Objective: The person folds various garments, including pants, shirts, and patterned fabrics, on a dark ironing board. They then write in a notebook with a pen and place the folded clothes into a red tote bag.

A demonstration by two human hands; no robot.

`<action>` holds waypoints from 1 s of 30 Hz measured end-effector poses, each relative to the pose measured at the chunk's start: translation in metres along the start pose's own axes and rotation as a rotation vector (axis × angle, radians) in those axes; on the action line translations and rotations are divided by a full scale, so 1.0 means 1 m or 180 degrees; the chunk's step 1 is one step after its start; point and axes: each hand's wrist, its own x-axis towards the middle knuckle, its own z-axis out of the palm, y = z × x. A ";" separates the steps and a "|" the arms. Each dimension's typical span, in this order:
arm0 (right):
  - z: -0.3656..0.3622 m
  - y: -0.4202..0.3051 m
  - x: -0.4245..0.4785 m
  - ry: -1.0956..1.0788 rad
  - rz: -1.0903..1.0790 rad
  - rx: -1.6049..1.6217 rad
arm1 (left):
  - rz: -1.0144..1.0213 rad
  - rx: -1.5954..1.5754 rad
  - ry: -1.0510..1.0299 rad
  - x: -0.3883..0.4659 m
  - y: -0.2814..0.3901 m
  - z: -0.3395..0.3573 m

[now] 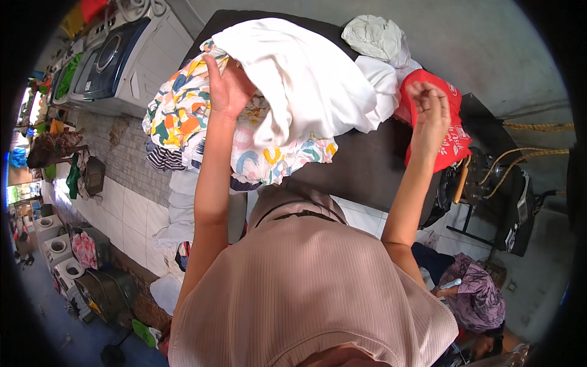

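My left hand [231,91] is at a heap of cloth, palm showing and thumb apart. Its fingers are partly hidden by a white cloth [312,78], and I see nothing gripped in it. Beneath and beside the white cloth bulges a fabric with a colourful leaf-like print [183,110]. Under that, a striped dark-and-white cloth [165,158] sticks out at the left. My right hand [431,114] is raised in front of a red bag [451,151] that bears writing. Its fingers are loosely bent, slightly blurred, and hold nothing.
The heap lies on a dark padded table [353,160]. A tied whitish plastic bag [372,39] rests at its far edge. Washing machines [133,59] stand at the left. A wooden-handled appliance with cords [463,179] is at the right. One person [477,293] is low at the right, another [50,149] far left.
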 end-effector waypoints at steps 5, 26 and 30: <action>-0.012 0.073 -0.040 -0.0700 0.1033 -0.0674 | -0.1315 0.1172 0.0368 -0.009 -0.053 -0.130; 0.011 0.113 0.009 -0.0019 0.0503 0.0063 | 0.0811 0.3297 0.0496 -0.101 0.044 -0.049; -0.013 0.080 0.046 -0.0015 -0.0298 -0.1079 | -0.0055 0.4653 -0.0271 -0.127 0.019 -0.071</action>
